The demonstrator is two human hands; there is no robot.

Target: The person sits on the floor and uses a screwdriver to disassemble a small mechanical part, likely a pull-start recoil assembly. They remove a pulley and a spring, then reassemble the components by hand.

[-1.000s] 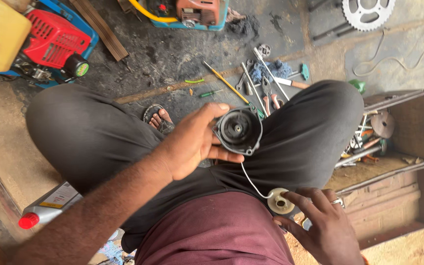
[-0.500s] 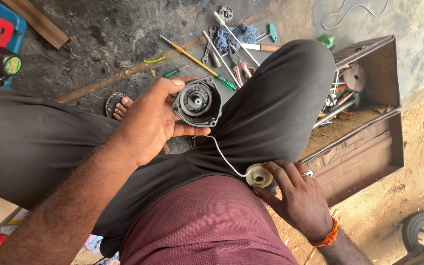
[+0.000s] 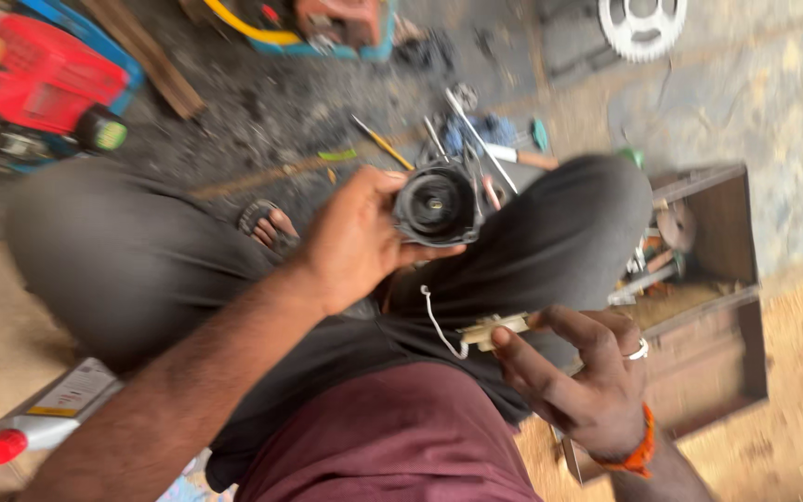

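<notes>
My left hand [image 3: 357,237] grips a round black motor housing [image 3: 436,204] above my grey-trousered knee [image 3: 569,223]. A thin white cord [image 3: 437,325] hangs from below the housing and runs to a small cream pulley [image 3: 493,328]. My right hand [image 3: 583,372], with a ring and an orange wristband, pinches that pulley edge-on between thumb and fingers over my lap. The picture is blurred by motion.
An open wooden toolbox [image 3: 708,288] with metal tools stands at the right. Screwdrivers and wrenches [image 3: 467,139] lie on the dark floor ahead. A red machine [image 3: 39,84] sits at top left, a toothed sprocket [image 3: 643,23] at top right, a white bottle with red cap [image 3: 44,418] at lower left.
The view has swung left and upward. My right hand has lifted the pulley off my lap and turned it edge-on. The left hand still holds the housing.
</notes>
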